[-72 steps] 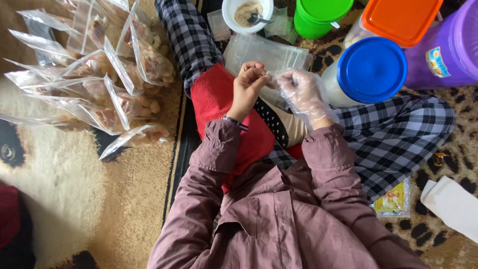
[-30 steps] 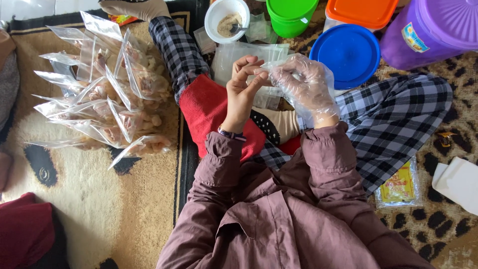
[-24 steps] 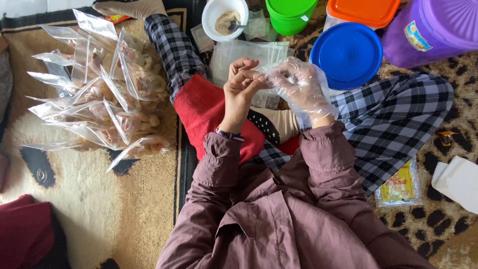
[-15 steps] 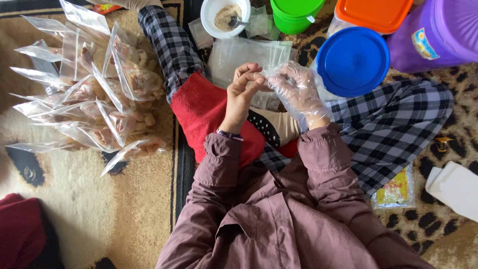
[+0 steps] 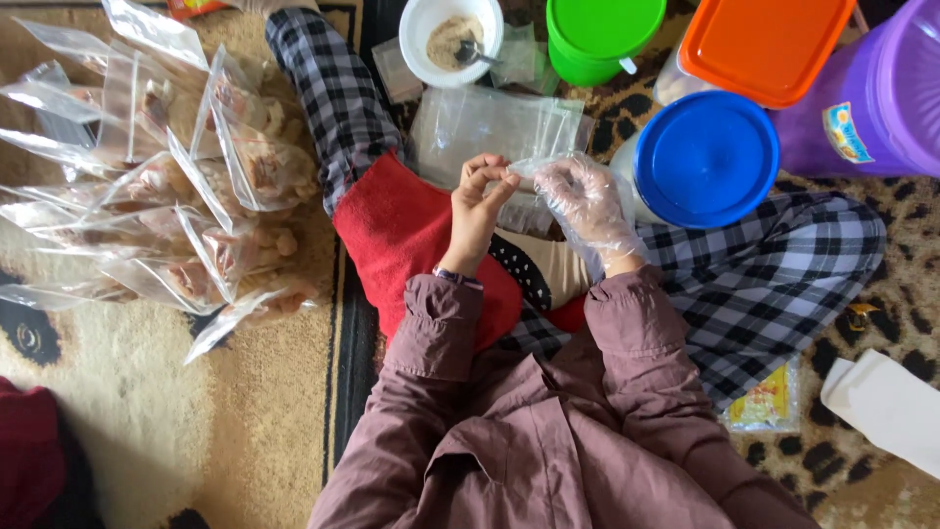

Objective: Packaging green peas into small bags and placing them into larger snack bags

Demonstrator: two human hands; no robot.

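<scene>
Your left hand (image 5: 482,201) and gloved right hand (image 5: 586,201) both pinch a small clear bag (image 5: 529,168) over your lap, filled bags (image 5: 196,186) piled left.

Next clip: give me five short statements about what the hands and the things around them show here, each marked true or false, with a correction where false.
1. The right hand wears a clear plastic glove. True.
2. The left hand is gloved too. False: it is bare.
3. Both hands pinch a small clear plastic bag between them. True.
4. The white bowl is empty. False: it holds a pale powder and a spoon.
5. The pile of filled clear bags lies on the person's left side. True.
</scene>
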